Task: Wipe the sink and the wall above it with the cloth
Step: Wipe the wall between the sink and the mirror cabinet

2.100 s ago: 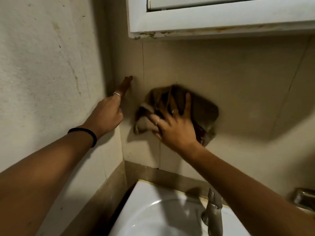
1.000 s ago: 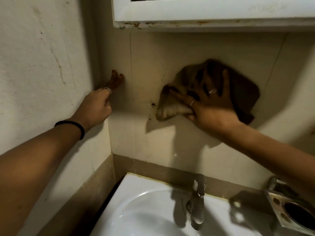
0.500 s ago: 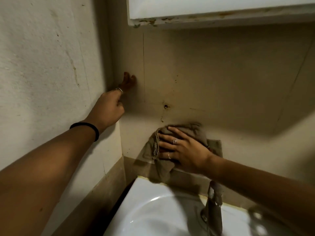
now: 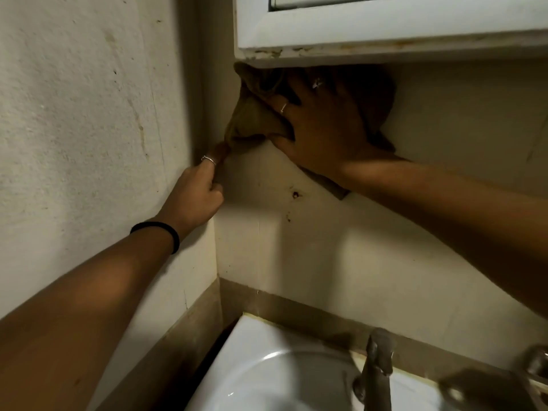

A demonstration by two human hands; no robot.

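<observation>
My right hand [image 4: 320, 129] presses a brown cloth [image 4: 252, 120] flat against the tiled wall [image 4: 326, 247], high up just under the white cabinet. Its fingertips are hidden in the shadow beneath the cabinet edge. My left hand [image 4: 197, 188] rests in the corner where the side wall meets the back wall, one finger stretched up and touching the cloth's lower left tip, the other fingers curled. It holds nothing. The white sink [image 4: 267, 378] lies below, at the bottom of the view.
A white cabinet [image 4: 385, 28] with a chipped lower edge hangs overhead. A metal tap [image 4: 376, 372] stands at the sink's back rim. A metal fitting [image 4: 536, 363] shows at the far right. The rough plaster side wall [image 4: 89, 114] fills the left.
My right hand has swept the cloth from low on the wall near the sink up to the top left, under the cabinet. The left hand has stayed in the corner.
</observation>
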